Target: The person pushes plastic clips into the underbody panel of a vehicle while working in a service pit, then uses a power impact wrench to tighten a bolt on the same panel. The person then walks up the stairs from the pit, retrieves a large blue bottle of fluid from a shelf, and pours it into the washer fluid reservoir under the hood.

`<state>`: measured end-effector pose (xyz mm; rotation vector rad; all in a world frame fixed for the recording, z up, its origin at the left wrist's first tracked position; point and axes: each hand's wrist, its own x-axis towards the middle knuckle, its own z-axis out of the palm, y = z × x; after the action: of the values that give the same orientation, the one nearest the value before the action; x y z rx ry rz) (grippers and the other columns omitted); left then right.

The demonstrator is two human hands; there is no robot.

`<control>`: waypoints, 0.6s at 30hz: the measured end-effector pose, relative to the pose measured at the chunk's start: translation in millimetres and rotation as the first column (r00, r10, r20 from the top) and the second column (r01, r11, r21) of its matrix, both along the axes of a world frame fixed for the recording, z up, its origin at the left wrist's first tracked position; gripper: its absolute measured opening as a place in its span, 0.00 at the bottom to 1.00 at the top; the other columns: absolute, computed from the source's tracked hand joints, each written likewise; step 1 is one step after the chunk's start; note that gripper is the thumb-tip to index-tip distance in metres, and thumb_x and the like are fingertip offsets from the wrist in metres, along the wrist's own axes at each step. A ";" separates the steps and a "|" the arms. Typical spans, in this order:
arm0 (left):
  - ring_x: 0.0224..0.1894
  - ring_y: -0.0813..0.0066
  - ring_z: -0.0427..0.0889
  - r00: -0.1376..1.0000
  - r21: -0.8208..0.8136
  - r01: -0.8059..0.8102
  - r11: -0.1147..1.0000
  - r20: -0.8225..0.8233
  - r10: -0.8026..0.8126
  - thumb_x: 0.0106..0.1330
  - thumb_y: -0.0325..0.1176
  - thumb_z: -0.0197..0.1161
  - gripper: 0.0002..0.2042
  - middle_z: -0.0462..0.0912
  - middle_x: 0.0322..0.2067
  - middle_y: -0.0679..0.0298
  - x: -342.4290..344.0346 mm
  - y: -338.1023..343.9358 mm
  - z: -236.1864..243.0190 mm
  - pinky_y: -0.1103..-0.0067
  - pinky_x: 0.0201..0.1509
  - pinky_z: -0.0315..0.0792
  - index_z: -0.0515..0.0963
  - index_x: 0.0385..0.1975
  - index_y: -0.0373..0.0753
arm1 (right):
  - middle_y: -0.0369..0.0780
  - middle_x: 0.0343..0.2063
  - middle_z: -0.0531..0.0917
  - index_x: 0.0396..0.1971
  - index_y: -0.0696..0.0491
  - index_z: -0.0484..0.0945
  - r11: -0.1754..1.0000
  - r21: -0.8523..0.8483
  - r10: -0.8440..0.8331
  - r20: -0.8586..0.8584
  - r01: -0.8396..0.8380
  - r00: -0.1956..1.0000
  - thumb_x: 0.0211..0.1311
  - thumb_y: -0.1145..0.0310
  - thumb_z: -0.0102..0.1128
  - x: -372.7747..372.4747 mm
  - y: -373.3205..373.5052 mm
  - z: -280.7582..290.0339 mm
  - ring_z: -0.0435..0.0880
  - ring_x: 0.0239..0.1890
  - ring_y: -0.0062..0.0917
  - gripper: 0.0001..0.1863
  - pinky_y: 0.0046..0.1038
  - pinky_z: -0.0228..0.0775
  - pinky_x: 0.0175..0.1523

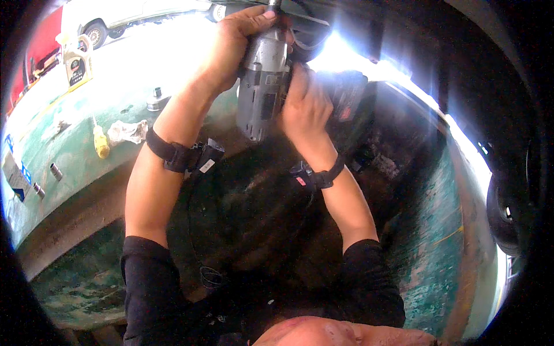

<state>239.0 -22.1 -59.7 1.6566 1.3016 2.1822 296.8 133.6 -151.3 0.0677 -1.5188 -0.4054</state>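
We have both hands on a grey power tool (261, 86) at 12 o'clock: the left hand (238, 33) is wrapped around its front end, thumb laid near the nose, while the right hand (309, 106), slightly blurred, curls closed around the handle toward 1 o'clock. We see the tool standing nose-up, its front housing shiny silver, its rear casing darker and slotted, with a dark battery pack (348, 95) at 1 o'clock. Just past 9 o'clock we notice a yellow-handled screwdriver (101, 143) on a green ledge (78, 150).
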 end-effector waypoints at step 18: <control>0.26 0.72 0.80 0.997 0.112 0.010 0.994 0.080 -0.019 0.63 0.28 0.56 0.10 0.83 0.29 0.58 -14.4 13.0 11.2 0.78 0.31 0.75 0.80 0.36 0.30 | 0.41 0.34 0.78 0.39 0.53 0.71 0.997 -0.017 -0.077 0.066 0.078 0.995 0.61 0.69 0.55 12.2 -4.5 13.9 0.81 0.31 0.35 0.08 0.33 0.76 0.33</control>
<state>224.7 -9.1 -48.5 1.5911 1.1636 2.3267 308.9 129.1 -137.5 0.0068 -1.5934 -0.4538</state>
